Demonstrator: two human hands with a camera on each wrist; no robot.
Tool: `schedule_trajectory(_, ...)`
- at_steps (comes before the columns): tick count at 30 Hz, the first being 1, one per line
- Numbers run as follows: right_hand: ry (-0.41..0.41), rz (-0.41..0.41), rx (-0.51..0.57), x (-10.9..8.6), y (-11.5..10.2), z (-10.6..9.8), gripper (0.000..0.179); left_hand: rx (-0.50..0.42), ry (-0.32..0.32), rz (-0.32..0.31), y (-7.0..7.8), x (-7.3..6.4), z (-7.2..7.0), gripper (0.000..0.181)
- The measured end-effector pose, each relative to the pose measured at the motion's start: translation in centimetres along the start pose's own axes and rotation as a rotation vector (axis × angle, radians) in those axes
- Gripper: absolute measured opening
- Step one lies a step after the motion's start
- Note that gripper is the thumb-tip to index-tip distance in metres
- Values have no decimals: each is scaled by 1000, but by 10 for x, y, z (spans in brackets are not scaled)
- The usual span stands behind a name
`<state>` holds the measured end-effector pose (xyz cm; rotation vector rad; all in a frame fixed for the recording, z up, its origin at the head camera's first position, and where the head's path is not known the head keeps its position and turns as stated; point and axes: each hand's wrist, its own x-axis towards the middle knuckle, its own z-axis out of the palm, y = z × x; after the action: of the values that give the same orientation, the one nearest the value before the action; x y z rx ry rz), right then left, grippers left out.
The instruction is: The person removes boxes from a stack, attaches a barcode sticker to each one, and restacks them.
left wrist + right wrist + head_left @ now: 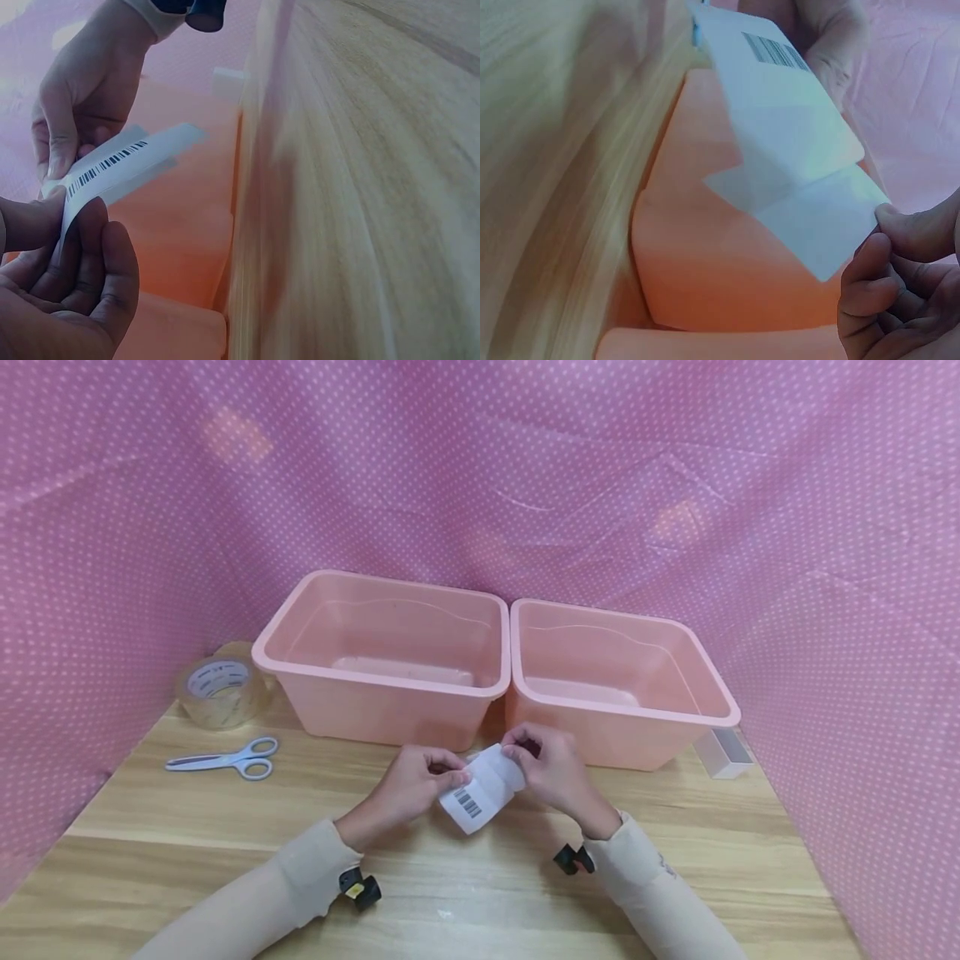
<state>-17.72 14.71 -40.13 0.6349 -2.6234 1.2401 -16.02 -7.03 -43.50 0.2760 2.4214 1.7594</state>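
Observation:
Between the two hands is a white barcode label (480,797), held above the table in front of the bins. My left hand (412,785) pinches its barcode end between thumb and fingers. With thumb and forefinger, my right hand (551,768) pinches a corner at the other end. In the right wrist view two overlapping layers of the white label (795,142) show, the lower one skewed to the upper, with the right fingertips (881,225) on the lower one's corner. The left wrist view shows the printed barcode (105,165) and the layers spread slightly apart.
Two pink bins (405,710) (600,735) stand side by side behind the hands. Left of them are a roll of clear tape (247,702) and light blue scissors (225,760). A small white box (723,753) sits by the right bin. Pink dotted cloth (480,468) surrounds the wooden table (450,902).

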Motion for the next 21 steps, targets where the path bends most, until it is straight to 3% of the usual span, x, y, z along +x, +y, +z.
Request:
schedule_trajectory(7, 19, 22, 1, 1, 2, -8, 4, 31, -30, 29, -2, 1, 2, 9)
schedule_trajectory(21, 45, 34, -55, 3, 2, -17, 4, 19, -44, 14, -3, 0, 2, 9)
